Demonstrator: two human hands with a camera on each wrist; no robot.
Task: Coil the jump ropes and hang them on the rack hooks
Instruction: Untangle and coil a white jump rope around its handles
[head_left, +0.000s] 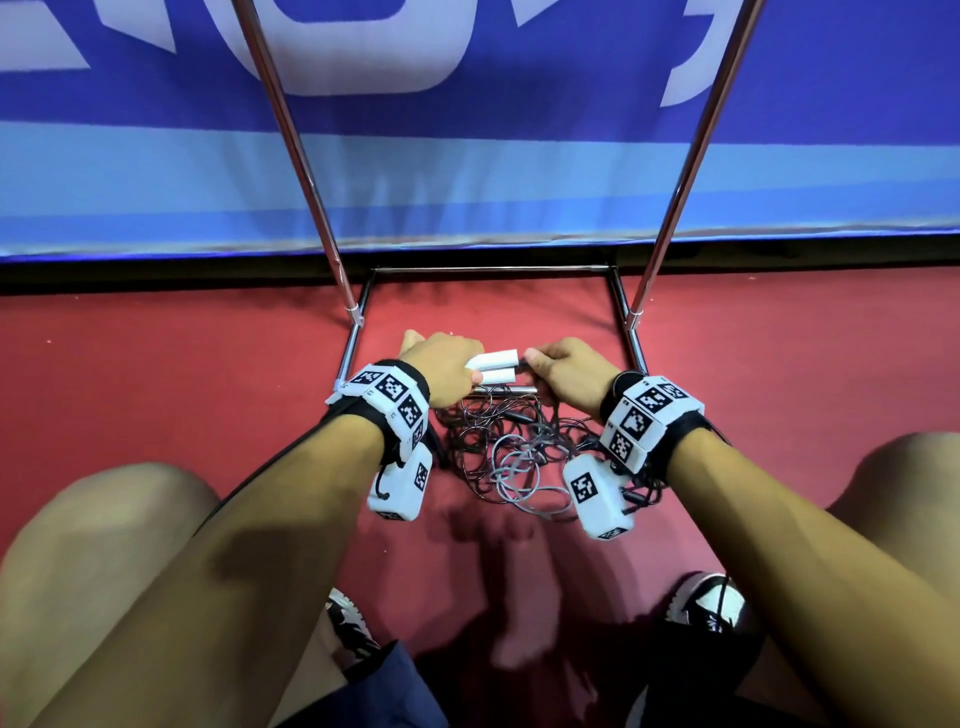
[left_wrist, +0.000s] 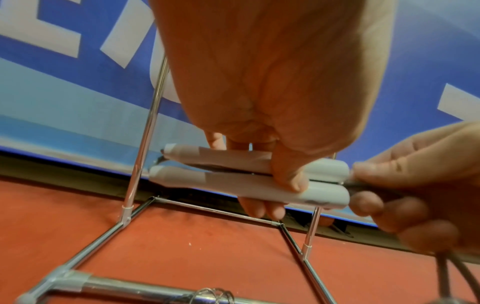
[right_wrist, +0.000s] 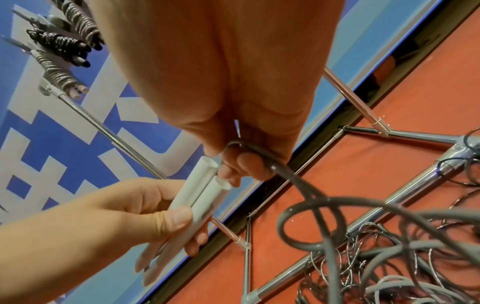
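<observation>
Holding: my left hand (head_left: 441, 364) clamps the two white handles (head_left: 493, 366) of one jump rope side by side, thumb across the top and fingers underneath, low over the rack's base frame (head_left: 493, 270).
Right hand: my right hand (head_left: 563, 371) has its fingers curled round the grey cord (right_wrist: 291, 181) right at the butt ends of the handles; from the right wrist view the cord runs off my fingers in loose loops down towards the floor.
Step in hand: I judge this to be the very start of a coil, as no turns lie round the handles yet.
Done so far: up on the rack, the right wrist view shows three wrapped bundles (right_wrist: 62, 47) hanging close together, so I take those ropes as finished.
Left to do: a tangle of dark and grey ropes (head_left: 519, 447) lies on the red floor (head_left: 182, 374) between my wrists, just in front of the base frame. How many ropes it holds I cannot tell.
Estimate: part way through, with this rope to wind and hang, then the pile to sort.
Around: the rack's chrome uprights (head_left: 291, 145) rise against a blue banner (head_left: 156, 182).
</observation>
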